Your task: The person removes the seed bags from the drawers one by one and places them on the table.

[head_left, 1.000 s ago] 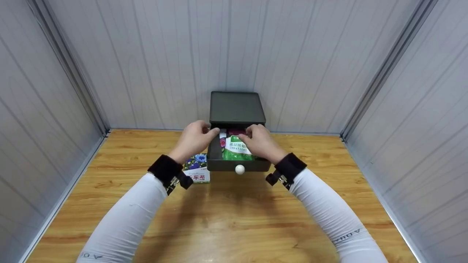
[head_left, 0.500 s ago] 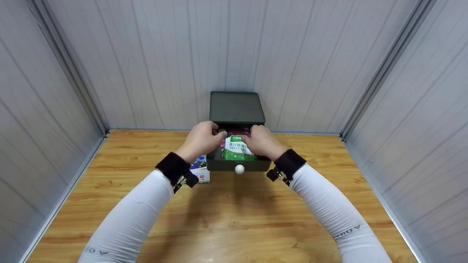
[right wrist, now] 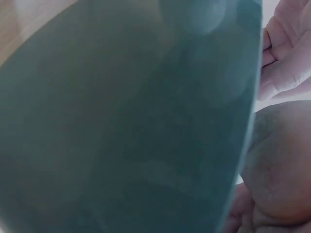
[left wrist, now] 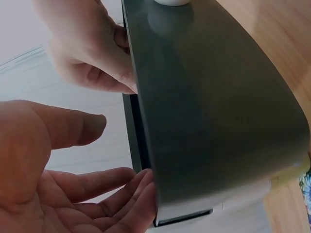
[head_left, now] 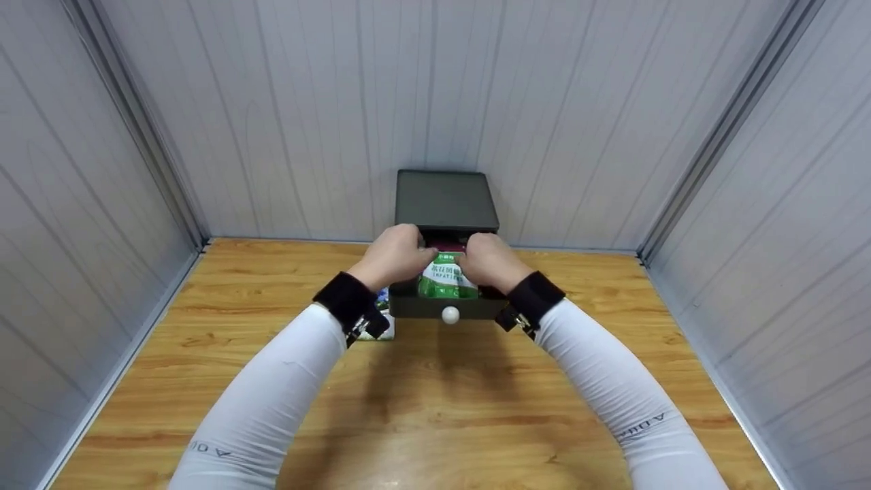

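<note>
A small dark grey box has its drawer pulled out, a white knob at the front. Inside lies a green-and-white seed packet marked Impatiens. My right hand reaches in and pinches the packet's upper right edge, its fingers hidden behind the drawer front. At the upper left edge is my left hand, its thumb close to the packet. The left wrist view shows the left hand's thumb held apart from its loosely bent fingers, which dip past the drawer's rim.
Something maroon shows deeper in the drawer. A flower-pictured packet lies on the wooden table left of the drawer, partly covered by my left wrist. Pale panels enclose the table at the back and both sides.
My left hand has moved right, from the drawer's left side to the green packet's edge. The right hand stays at the packet's right, its thumb farther down over it.
</note>
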`<control>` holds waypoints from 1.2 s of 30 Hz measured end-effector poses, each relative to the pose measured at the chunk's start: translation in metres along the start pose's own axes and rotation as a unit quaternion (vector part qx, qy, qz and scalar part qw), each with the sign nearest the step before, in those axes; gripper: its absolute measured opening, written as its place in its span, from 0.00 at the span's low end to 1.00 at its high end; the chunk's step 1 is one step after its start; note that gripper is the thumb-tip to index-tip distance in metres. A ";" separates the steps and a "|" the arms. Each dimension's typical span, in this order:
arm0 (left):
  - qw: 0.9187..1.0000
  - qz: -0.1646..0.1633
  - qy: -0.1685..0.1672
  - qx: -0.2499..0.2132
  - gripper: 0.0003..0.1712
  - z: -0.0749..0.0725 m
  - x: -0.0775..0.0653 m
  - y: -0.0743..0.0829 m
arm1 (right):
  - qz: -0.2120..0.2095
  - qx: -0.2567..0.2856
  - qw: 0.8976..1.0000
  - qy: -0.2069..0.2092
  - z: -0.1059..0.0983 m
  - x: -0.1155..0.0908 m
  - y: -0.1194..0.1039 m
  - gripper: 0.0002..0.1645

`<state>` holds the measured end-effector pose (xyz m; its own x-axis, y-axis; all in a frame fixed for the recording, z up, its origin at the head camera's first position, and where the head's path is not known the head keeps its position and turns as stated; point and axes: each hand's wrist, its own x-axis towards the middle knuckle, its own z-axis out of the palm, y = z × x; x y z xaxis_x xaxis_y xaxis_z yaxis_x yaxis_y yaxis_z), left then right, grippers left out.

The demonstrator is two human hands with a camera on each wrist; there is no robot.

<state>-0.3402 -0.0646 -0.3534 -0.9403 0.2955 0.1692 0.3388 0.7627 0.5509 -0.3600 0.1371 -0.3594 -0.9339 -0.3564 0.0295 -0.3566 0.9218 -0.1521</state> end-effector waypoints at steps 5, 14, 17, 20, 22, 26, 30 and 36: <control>1.000 0.010 -0.023 0.012 0.23 0.009 0.003 0.005 | -0.009 -0.023 0.999 -0.022 0.000 0.001 -0.001 0.26; 0.998 -0.005 -0.057 0.010 0.22 0.020 0.005 0.003 | -0.007 -0.054 0.998 -0.036 0.003 0.001 -0.009 0.23; 0.998 -0.002 -0.056 0.015 0.21 0.027 0.011 -0.006 | -0.002 -0.042 0.998 -0.037 0.005 0.002 -0.010 0.20; 0.998 0.001 -0.061 0.028 0.21 0.036 0.018 -0.014 | 0.004 -0.040 0.999 -0.035 0.007 0.003 -0.010 0.19; 0.997 -0.003 -0.068 0.035 0.21 0.038 0.019 -0.014 | 0.005 -0.042 0.999 -0.033 0.008 0.002 -0.010 0.18; 0.996 -0.014 -0.078 0.038 0.22 0.033 0.011 -0.003 | 0.003 -0.043 0.999 -0.032 0.009 0.002 -0.010 0.17; 0.996 -0.019 -0.077 0.035 0.22 0.031 0.005 0.001 | -0.003 -0.047 0.998 -0.031 0.010 0.002 -0.009 0.15; 0.996 -0.026 -0.072 0.043 0.20 0.030 0.000 0.006 | -0.014 -0.051 0.998 -0.024 0.012 0.002 -0.008 0.14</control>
<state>-0.3370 -0.0425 -0.3747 -0.9440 0.3293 0.0200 0.2977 0.8240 0.4821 -0.3588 0.1267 -0.3704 -0.9223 -0.3862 -0.0163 -0.3850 0.9216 -0.0498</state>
